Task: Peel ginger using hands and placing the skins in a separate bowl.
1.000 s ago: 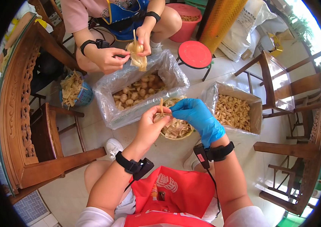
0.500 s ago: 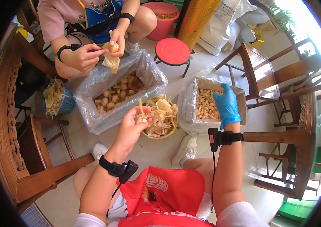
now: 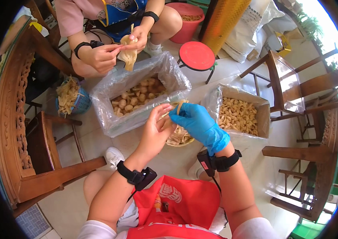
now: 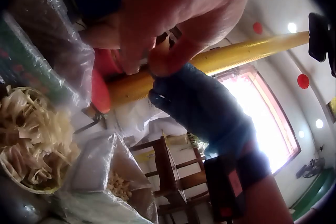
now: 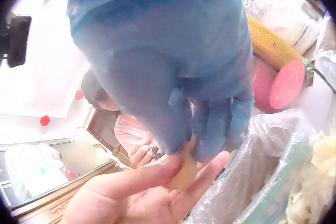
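Note:
My bare left hand (image 3: 155, 129) holds a garlic bulb (image 5: 185, 174) between thumb and fingers, mostly hidden in the head view. My right hand (image 3: 198, 122), in a blue glove, meets it, its fingertips pinching the top of the bulb in the right wrist view. A pale garlic stalk (image 3: 180, 106) sticks up beside the gloved fingers. Both hands are above a round basket (image 3: 181, 145) heaped with papery garlic skins (image 4: 39, 134). To the right is a plastic-lined box (image 3: 265, 123) of peeled cloves (image 3: 236, 113).
Ahead stands a plastic-lined crate (image 3: 105, 113) of garlic bulbs (image 3: 137, 95). Behind it another person (image 3: 105, 59) peels garlic. A red stool (image 3: 196, 55) stands beyond the crate, a blue basket (image 3: 82, 102) of stalks at left. Wooden chairs (image 3: 288, 83) and tables (image 3: 13, 131) flank both sides.
My right hand went from beside my left out over the box of cloves, and is now back at the garlic in my left hand. The head view swung left and back.

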Demonstrator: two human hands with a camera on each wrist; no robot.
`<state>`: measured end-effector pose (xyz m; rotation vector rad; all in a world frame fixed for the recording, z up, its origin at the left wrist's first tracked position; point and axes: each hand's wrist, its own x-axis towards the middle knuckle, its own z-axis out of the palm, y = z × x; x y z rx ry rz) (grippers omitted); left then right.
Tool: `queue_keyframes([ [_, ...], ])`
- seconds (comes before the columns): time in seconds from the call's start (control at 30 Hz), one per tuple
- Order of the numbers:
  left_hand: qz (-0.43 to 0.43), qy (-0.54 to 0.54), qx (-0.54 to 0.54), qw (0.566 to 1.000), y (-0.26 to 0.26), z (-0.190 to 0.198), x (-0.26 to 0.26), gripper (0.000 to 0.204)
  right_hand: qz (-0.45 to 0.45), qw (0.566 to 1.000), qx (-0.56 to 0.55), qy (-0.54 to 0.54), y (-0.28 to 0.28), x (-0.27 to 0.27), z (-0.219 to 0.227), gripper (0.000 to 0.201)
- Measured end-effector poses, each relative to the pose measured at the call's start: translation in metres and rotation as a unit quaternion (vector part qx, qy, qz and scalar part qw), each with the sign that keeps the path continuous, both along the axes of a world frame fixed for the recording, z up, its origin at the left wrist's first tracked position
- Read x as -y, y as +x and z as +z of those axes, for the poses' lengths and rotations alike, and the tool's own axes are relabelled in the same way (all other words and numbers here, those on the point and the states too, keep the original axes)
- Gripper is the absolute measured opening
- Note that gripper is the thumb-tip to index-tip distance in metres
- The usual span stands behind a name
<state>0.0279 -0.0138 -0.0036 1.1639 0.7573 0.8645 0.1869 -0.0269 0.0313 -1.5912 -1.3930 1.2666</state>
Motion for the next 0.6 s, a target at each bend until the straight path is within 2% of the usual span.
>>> queue_keyframes([
  [0.03,0.002,-0.013,-0.049,0.999,-0.003,0.002,-0.002,0.046,-0.03,1.0,0.0,-0.005,-0.003,0.0,0.004,0.02],
  [0.07,0.004,-0.012,-0.05,0.999,-0.006,0.002,-0.005,0.046,-0.029,1.0,-0.002,-0.004,-0.003,-0.001,0.004,0.02],
  [0.13,-0.045,-0.153,-0.048,0.986,-0.012,0.001,-0.01,0.04,-0.029,0.999,0.038,0.025,-0.003,-0.002,0.003,0.019],
  [0.2,-0.003,-0.127,-0.052,0.991,-0.01,0.002,-0.006,0.035,-0.022,0.997,0.041,0.056,-0.007,-0.003,-0.003,0.018],
  [0.27,0.068,-0.093,0.005,0.993,-0.011,-0.004,-0.005,0.028,-0.027,0.992,0.025,0.118,-0.011,-0.006,-0.013,0.015],
  [0.3,0.069,-0.093,0.004,0.993,-0.012,-0.002,-0.005,0.028,-0.026,0.992,0.024,0.118,-0.013,-0.007,-0.021,0.015],
  [0.37,0.09,-0.046,0.006,0.995,-0.012,0.003,-0.007,0.023,-0.093,0.984,-0.11,0.104,-0.019,-0.01,-0.032,0.013],
  [0.4,0.092,-0.044,0.008,0.995,-0.011,0.003,-0.008,0.023,-0.09,0.984,-0.109,0.105,-0.023,-0.01,-0.03,0.013],
  [0.47,0.117,-0.034,0.021,0.992,-0.01,0.002,-0.008,0.02,-0.149,0.97,-0.18,0.067,-0.029,-0.01,-0.025,0.015],
  [0.6,0.128,-0.028,0.03,0.991,-0.007,-0.002,-0.007,0.02,-0.167,0.962,-0.212,0.033,-0.03,-0.01,-0.019,0.016],
])
